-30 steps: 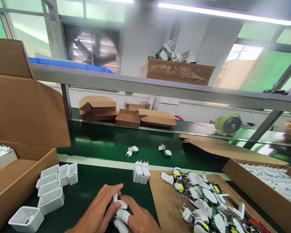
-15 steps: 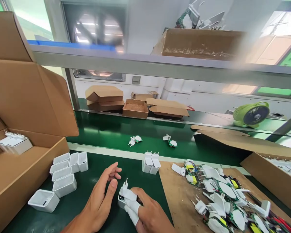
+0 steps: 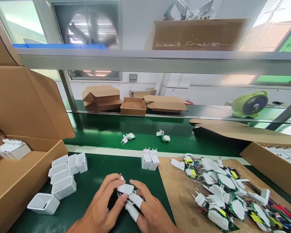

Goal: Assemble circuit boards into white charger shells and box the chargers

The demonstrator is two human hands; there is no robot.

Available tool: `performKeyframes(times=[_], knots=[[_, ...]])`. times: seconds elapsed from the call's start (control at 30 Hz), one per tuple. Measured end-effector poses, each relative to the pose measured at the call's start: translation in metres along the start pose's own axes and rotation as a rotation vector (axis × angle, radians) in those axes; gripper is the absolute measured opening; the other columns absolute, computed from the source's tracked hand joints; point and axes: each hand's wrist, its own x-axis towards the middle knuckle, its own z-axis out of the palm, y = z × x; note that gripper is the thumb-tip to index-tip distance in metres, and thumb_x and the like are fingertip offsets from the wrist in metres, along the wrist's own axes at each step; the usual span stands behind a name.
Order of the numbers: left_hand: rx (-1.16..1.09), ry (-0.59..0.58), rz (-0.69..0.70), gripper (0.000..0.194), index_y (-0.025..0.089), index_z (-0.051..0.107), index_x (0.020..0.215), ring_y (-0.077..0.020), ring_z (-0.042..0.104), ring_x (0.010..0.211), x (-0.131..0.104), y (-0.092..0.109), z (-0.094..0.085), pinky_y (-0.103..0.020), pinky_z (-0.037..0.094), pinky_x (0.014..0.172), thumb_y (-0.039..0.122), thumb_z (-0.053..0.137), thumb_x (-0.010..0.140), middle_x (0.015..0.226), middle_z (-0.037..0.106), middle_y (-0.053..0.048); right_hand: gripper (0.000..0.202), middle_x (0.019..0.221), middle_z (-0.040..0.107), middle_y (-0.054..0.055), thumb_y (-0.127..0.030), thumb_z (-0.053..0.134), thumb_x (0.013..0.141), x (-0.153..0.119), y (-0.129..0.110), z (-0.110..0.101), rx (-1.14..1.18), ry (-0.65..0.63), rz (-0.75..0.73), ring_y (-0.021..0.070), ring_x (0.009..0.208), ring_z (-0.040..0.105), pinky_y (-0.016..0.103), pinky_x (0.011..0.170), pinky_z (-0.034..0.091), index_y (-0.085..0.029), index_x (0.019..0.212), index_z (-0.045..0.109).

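Near the bottom centre, a white plug adapter (image 3: 126, 189) with a partly open housing is held between both hands. My left hand (image 3: 103, 200) has its fingers and thumb closed on the adapter's left side. My right hand (image 3: 149, 207), with white coverings on some fingers, grips it from the right. Much of the adapter's lower part is hidden by the fingers. Empty white housings (image 3: 64, 187) stand to the left on the green mat. Two assembled adapters (image 3: 150, 161) stand upright beyond the hands.
Circuit boards with plug parts lie heaped (image 3: 223, 191) on a brown board (image 3: 181, 200) at right. An open carton (image 3: 38, 168) stands at left, another (image 3: 278, 168) at right. Two small circuit assemblies lie on the green belt (image 3: 145, 126). A metal shelf (image 3: 145, 64) crosses above.
My left hand has moved right and closed onto the adapter, which my right hand was holding. The view has shifted slightly.
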Motion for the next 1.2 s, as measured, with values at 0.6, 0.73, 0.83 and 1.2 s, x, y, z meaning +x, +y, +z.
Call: performKeyframes(times=[0.6,0.73,0.83,1.2], knots=[[-0.007,0.056,-0.056,0.089,0.035,0.017,0.165,-0.0290,0.063,0.122,-0.010,0.002,0.023,-0.047,0.058,0.105,0.024,0.071,0.094,0.136,0.060,-0.011,0.056,0.103,0.076,0.013,-0.060,0.079,0.084,0.019,-0.011,0.005,1.510,0.102,0.670,0.0302,0.094,0.074,0.046,0.087,0.060,-0.016,0.117,0.072],[0.001,0.082,-0.035,0.087,0.032,0.019,0.164,-0.0293,0.063,0.120,-0.007,0.003,0.024,-0.047,0.058,0.102,0.026,0.072,0.095,0.134,0.062,-0.012,0.057,0.099,0.077,0.013,-0.057,0.086,0.078,0.019,-0.016,0.003,1.564,0.131,0.716,0.0289,0.088,0.075,0.045,0.083,0.061,-0.015,0.113,0.074],[0.007,0.082,-0.031,0.086,0.031,0.019,0.164,-0.0292,0.062,0.119,-0.007,0.003,0.022,-0.046,0.058,0.101,0.028,0.072,0.096,0.132,0.063,-0.012,0.057,0.100,0.077,0.013,-0.060,0.084,0.079,0.018,-0.013,0.007,1.543,0.126,0.713,0.0290,0.088,0.075,0.044,0.080,0.061,-0.015,0.113,0.074],[0.221,-0.023,-0.026,0.063,0.029,0.041,0.156,-0.0321,0.061,0.129,-0.015,-0.004,0.032,-0.045,0.060,0.099,0.017,0.054,0.096,0.145,0.052,-0.017,0.027,0.124,0.069,0.005,-0.021,0.060,0.097,0.005,-0.010,-0.006,0.347,0.281,0.075,0.0188,0.105,0.070,0.027,0.094,0.057,-0.028,0.123,0.065]])
